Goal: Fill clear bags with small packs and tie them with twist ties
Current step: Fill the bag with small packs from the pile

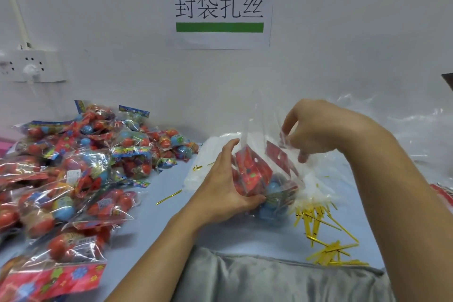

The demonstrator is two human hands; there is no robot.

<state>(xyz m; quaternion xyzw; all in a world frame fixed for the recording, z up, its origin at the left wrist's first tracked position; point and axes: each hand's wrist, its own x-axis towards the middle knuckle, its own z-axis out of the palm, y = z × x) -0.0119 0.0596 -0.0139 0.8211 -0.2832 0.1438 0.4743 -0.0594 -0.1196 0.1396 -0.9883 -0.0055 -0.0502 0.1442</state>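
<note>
A clear bag (263,130) stands upright at the table's middle with small packs (255,174) of red and blue balls inside its lower part. My left hand (220,189) grips the filled bottom of the bag from the left, fingers curled under it. My right hand (316,130) pinches the bag's upper edge from the right, holding the mouth up. Gold twist ties (323,233) lie scattered on the table just right of the bag.
A big heap of small packs (81,169) covers the left of the blue table (157,223). Flat clear bags (392,130) lie at the back right. Single gold ties (169,197) lie loose mid-table. A grey cushion (269,274) runs along the front edge. A wall stands close behind.
</note>
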